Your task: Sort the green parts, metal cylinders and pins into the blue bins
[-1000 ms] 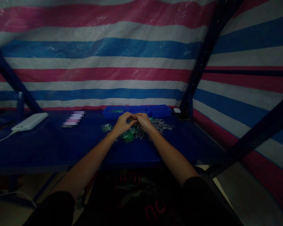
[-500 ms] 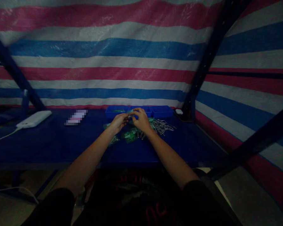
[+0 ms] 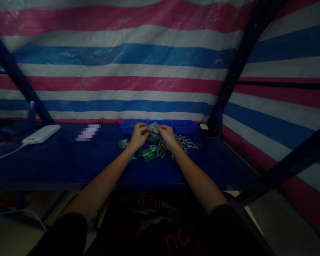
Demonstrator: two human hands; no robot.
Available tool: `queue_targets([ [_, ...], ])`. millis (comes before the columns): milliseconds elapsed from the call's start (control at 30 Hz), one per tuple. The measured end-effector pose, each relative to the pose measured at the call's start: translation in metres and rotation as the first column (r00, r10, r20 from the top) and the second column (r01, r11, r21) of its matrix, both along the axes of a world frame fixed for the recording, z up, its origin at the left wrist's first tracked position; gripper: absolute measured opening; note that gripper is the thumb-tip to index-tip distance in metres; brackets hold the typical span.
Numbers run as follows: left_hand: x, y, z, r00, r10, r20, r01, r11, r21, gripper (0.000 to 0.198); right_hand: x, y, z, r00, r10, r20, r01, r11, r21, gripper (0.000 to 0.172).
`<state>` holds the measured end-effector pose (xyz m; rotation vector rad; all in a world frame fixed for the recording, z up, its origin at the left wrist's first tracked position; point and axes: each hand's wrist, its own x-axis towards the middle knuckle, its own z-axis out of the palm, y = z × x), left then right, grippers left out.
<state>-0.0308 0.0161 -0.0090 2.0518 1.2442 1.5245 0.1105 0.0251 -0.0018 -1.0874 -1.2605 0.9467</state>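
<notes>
Between my hands a small clear plastic bag is held up, spread in front of the blue trays; its contents are too dim to make out. My left hand pinches the bag's left side. My right hand grips its right side, fingers closed. Below them on the table lie green plastic bags. A pile of grey and silver metal pins spreads to the right of my right hand. Another clear bag of small parts lies left of my left hand.
Blue plastic trays stand in a row at the back of the blue table. A white power bank with a cable and a blurred phone lie at left. A small white case rests at the right, by a blue metal post.
My hands have moved apart, and the clear bag between them now shows spread out. Before, my fingers were together over it. The view has shifted slightly.
</notes>
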Motion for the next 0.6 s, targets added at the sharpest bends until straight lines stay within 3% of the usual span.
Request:
queue_targets([
  [100, 0.000, 0.001, 0.000, 0.995, 0.068, 0.077, -0.059, 0.992, -0.112, 0.017, -0.002, 0.004, -0.004, 1.000, -0.016, 0.012, 0.015, 0.993, 0.121, 0.015],
  [167, -0.002, 0.001, 0.002, 0.973, 0.070, 0.221, -0.005, 0.960, -0.280, 0.014, -0.003, 0.004, -0.005, 0.997, -0.022, 0.079, 0.001, 0.967, 0.254, 0.013],
  [267, -0.007, 0.002, 0.006, 0.867, 0.067, 0.493, 0.251, 0.797, -0.550, 0.037, -0.003, -0.001, -0.005, 0.960, -0.072, 0.269, -0.066, 0.880, 0.471, 0.011],
  [333, -0.008, 0.002, 0.007, 0.793, 0.100, 0.602, 0.375, 0.698, -0.610, 0.044, -0.003, -0.006, -0.004, 0.909, -0.126, 0.397, -0.129, 0.822, 0.555, 0.016],
  [367, -0.008, 0.002, 0.008, 0.775, 0.111, 0.622, 0.391, 0.688, -0.611, 0.039, -0.004, -0.008, -0.004, 0.885, -0.157, 0.439, -0.146, 0.801, 0.580, 0.018],
  [500, -0.004, 0.000, 0.007, 0.792, 0.053, 0.609, 0.321, 0.812, -0.488, 0.011, -0.007, -0.011, -0.006, 0.846, -0.283, 0.451, -0.044, 0.807, 0.589, 0.024],
  [600, -0.001, -0.002, 0.007, 0.821, -0.046, 0.569, 0.298, 0.885, -0.359, 0.014, -0.003, -0.006, -0.005, 0.864, -0.304, 0.402, 0.072, 0.863, 0.499, 0.019],
])
